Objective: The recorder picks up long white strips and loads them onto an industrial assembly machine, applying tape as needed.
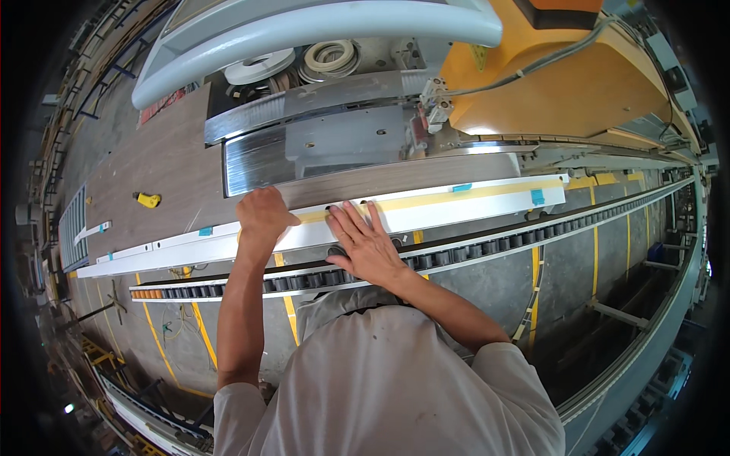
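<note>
A long white board (456, 205) with a yellow strip (426, 201) along its upper face lies across the front of a wood-look worktop. Over its middle, my left hand (264, 218) is closed in a fist, thumb toward the right. Whatever the left fingers hold, if anything, is hidden. My right hand (366, 245) rests on the white board to the right of it, fingers spread and fingertips on the yellow strip. Pieces of teal tape (537, 197) stick to the board near its right end and further left.
On the brown worktop (167, 167) lies a small yellow-and-black tool (147, 199). A shiny metal machine bed (327, 140) is set behind the board, with an orange machine housing (525, 99) at right. Between me and the worktop runs a roller rail (456, 254).
</note>
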`<state>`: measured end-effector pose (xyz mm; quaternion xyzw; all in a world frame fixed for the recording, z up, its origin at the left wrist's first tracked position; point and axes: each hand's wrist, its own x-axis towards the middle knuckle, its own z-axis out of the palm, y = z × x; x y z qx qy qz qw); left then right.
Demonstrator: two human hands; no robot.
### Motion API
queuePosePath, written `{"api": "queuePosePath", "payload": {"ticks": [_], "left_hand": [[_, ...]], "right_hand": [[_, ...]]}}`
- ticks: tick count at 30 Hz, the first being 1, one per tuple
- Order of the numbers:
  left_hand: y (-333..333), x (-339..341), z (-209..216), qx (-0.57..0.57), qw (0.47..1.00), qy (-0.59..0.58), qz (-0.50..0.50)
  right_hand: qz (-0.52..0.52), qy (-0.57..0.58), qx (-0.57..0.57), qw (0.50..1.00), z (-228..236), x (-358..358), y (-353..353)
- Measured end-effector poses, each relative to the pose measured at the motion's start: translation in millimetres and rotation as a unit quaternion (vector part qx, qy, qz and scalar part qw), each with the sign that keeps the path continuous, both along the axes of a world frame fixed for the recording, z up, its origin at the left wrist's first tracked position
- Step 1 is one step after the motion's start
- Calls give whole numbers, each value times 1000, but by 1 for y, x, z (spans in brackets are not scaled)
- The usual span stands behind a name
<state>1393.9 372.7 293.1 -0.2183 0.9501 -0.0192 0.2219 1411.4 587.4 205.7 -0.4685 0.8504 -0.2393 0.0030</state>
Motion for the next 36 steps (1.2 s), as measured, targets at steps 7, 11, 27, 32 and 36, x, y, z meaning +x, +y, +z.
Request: {"api": "queuePosePath", "payload": {"ticks": [7,11,27,32,36], "left_hand": [[-11,3,-13,9,999,44,-12],[-16,6,-15,4,998,62,-22],[-15,3,-17,4,999,50,-7],[-22,7,-25,1,997,71,-23],[-16,3,-17,16,998,59,-22]], "right_hand": [[-144,36,23,989,0,-24,90],[-193,87,65,975,9,-44,165],[-308,65,17,949,5,-33,142],[-310,74,4,948,9,-38,157],[-342,74,6,937,10,-54,175]]}}
